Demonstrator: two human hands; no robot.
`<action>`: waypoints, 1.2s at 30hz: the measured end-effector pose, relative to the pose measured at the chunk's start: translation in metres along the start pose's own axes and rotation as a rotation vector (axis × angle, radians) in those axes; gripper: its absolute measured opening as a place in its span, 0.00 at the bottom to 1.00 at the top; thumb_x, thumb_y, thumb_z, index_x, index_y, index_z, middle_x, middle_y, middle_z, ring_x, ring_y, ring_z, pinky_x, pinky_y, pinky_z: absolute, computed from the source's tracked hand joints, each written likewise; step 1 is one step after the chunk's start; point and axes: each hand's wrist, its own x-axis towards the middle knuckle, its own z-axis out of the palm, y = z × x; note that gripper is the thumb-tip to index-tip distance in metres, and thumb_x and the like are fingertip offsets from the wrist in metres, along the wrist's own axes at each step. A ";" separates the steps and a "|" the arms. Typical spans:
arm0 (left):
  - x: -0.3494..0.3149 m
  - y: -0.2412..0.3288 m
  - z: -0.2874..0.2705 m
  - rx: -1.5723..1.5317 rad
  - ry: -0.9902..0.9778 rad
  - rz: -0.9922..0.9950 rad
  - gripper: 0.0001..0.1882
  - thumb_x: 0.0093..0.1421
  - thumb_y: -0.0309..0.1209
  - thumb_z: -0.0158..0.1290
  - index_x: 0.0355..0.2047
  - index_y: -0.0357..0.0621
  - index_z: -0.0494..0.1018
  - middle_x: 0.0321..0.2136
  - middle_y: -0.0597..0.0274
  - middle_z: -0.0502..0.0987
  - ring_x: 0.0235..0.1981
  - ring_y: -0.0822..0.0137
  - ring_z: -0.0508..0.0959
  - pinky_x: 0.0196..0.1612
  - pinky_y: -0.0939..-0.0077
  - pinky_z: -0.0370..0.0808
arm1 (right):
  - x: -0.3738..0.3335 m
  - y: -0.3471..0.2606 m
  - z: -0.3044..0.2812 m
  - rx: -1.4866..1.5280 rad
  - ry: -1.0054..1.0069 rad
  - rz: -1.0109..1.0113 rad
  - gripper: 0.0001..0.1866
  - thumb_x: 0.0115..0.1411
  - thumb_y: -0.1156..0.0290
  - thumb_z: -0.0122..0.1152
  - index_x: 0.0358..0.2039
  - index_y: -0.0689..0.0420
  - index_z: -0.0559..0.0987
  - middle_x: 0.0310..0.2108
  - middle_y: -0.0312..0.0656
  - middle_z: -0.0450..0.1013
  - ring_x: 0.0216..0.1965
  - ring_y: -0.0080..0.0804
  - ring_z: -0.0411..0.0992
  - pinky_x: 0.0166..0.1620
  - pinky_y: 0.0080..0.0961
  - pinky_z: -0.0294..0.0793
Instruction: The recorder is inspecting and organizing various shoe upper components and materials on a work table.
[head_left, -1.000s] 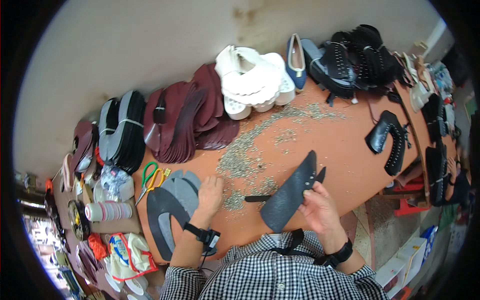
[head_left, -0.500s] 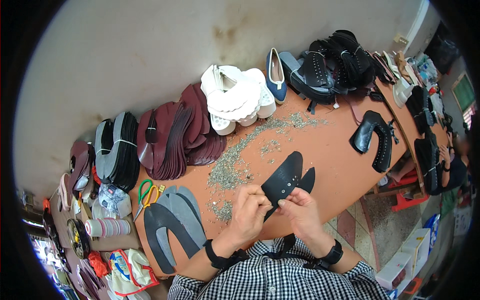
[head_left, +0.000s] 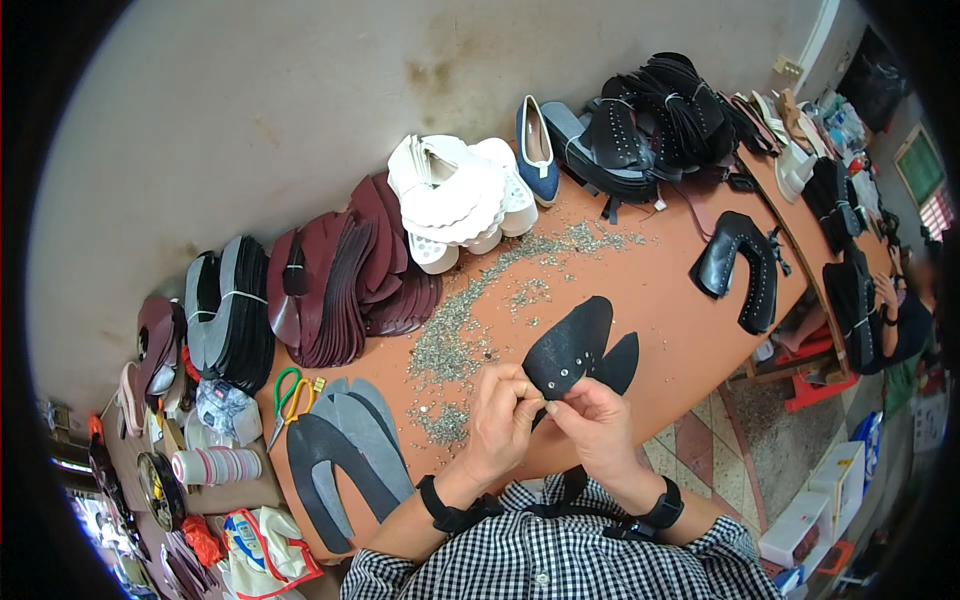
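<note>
Between both hands, above the near part of the table, is a black shoe upper piece (head_left: 572, 345) with a few small silver studs or eyelets along its edge. My left hand (head_left: 505, 412) is closed in a pinch at the piece's lower left edge. Close beside it, my right hand (head_left: 597, 420) pinches the lower edge with thumb and finger. A second black lobe (head_left: 618, 363) of the piece stands out past the right fingers. Whether a tiny part sits between the fingertips is hidden.
Small metal bits (head_left: 450, 335) lie scattered across the brown table (head_left: 690, 330). Grey and black cut uppers (head_left: 345, 450) and scissors (head_left: 292, 405) are at left. Maroon stacks (head_left: 335, 290), white shoe parts (head_left: 455, 195) and a blue shoe (head_left: 537, 150) line the wall. A studded black upper (head_left: 745, 265) lies right.
The black upper has tilted and bent a little, and its second lobe shows wider. Both hands keep their pinch and have drawn slightly closer together. The whole view has shifted slightly.
</note>
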 end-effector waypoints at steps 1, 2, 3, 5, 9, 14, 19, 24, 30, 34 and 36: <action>0.000 0.002 0.000 -0.044 0.013 -0.080 0.06 0.48 0.22 0.54 0.24 0.41 0.66 0.29 0.58 0.66 0.30 0.59 0.67 0.38 0.68 0.64 | 0.001 0.001 0.000 0.001 -0.006 0.003 0.09 0.54 0.85 0.51 0.36 0.64 0.73 0.32 0.34 0.71 0.33 0.16 0.69 0.36 0.13 0.69; 0.000 0.003 0.000 -0.039 0.018 -0.084 0.06 0.48 0.22 0.54 0.24 0.41 0.66 0.29 0.58 0.66 0.30 0.59 0.67 0.38 0.68 0.64 | 0.002 0.005 -0.001 -0.012 0.011 0.013 0.08 0.54 0.85 0.52 0.36 0.64 0.73 0.32 0.34 0.71 0.33 0.16 0.69 0.36 0.13 0.69; -0.001 0.003 0.000 -0.062 0.009 -0.134 0.06 0.47 0.22 0.54 0.25 0.41 0.66 0.31 0.57 0.66 0.32 0.58 0.68 0.39 0.68 0.65 | 0.003 0.008 -0.001 -0.029 0.026 0.026 0.08 0.54 0.85 0.52 0.36 0.64 0.73 0.32 0.33 0.71 0.32 0.16 0.69 0.36 0.13 0.69; -0.002 -0.001 0.004 -0.078 0.015 -0.195 0.07 0.47 0.21 0.53 0.25 0.41 0.66 0.32 0.56 0.66 0.34 0.57 0.68 0.41 0.67 0.65 | 0.004 0.011 -0.001 -0.029 0.033 0.026 0.08 0.54 0.84 0.52 0.35 0.63 0.74 0.32 0.33 0.71 0.32 0.16 0.69 0.35 0.13 0.69; -0.004 -0.009 0.010 0.012 0.046 -0.089 0.07 0.47 0.22 0.52 0.27 0.40 0.66 0.43 0.50 0.66 0.43 0.52 0.67 0.45 0.65 0.64 | 0.004 0.013 -0.005 -0.044 0.058 0.058 0.08 0.54 0.84 0.52 0.35 0.62 0.74 0.31 0.35 0.72 0.30 0.17 0.69 0.35 0.14 0.70; -0.003 -0.002 0.005 -0.286 0.011 -0.415 0.21 0.52 0.24 0.53 0.45 0.38 0.60 0.41 0.50 0.71 0.39 0.61 0.73 0.42 0.72 0.68 | 0.003 0.006 -0.009 -0.027 0.055 0.137 0.08 0.53 0.84 0.52 0.34 0.63 0.74 0.31 0.38 0.73 0.30 0.20 0.71 0.35 0.17 0.72; -0.004 -0.006 -0.005 -0.400 -0.085 -0.480 0.26 0.52 0.25 0.53 0.49 0.37 0.56 0.33 0.57 0.75 0.36 0.69 0.74 0.41 0.76 0.69 | 0.004 0.010 -0.007 0.035 0.087 0.191 0.08 0.52 0.84 0.53 0.34 0.64 0.75 0.31 0.38 0.73 0.31 0.22 0.71 0.37 0.20 0.73; -0.009 -0.015 -0.001 -0.528 -0.079 -0.477 0.22 0.54 0.24 0.52 0.46 0.37 0.56 0.32 0.59 0.74 0.36 0.74 0.73 0.40 0.80 0.70 | 0.004 0.007 -0.004 -0.042 0.052 0.219 0.08 0.53 0.84 0.53 0.34 0.63 0.75 0.32 0.38 0.73 0.32 0.23 0.71 0.39 0.22 0.72; -0.016 -0.018 0.005 -0.709 0.043 -0.526 0.17 0.54 0.26 0.51 0.42 0.36 0.59 0.32 0.53 0.75 0.36 0.69 0.75 0.38 0.76 0.70 | 0.006 0.013 0.002 0.061 0.015 0.246 0.08 0.53 0.83 0.54 0.35 0.63 0.73 0.32 0.38 0.73 0.32 0.23 0.71 0.39 0.22 0.72; -0.016 -0.024 -0.003 -0.672 -0.015 -0.509 0.19 0.56 0.26 0.48 0.48 0.37 0.58 0.32 0.56 0.74 0.34 0.71 0.74 0.37 0.79 0.70 | 0.006 0.028 -0.011 0.156 0.073 0.288 0.06 0.53 0.83 0.52 0.32 0.61 0.71 0.31 0.38 0.72 0.31 0.22 0.71 0.39 0.22 0.72; -0.021 -0.031 -0.012 -0.649 -0.118 -0.504 0.21 0.59 0.25 0.44 0.53 0.40 0.56 0.33 0.59 0.73 0.33 0.73 0.73 0.37 0.81 0.70 | 0.009 0.027 -0.019 0.188 0.106 0.294 0.06 0.53 0.83 0.51 0.31 0.60 0.71 0.31 0.38 0.72 0.31 0.22 0.71 0.39 0.21 0.72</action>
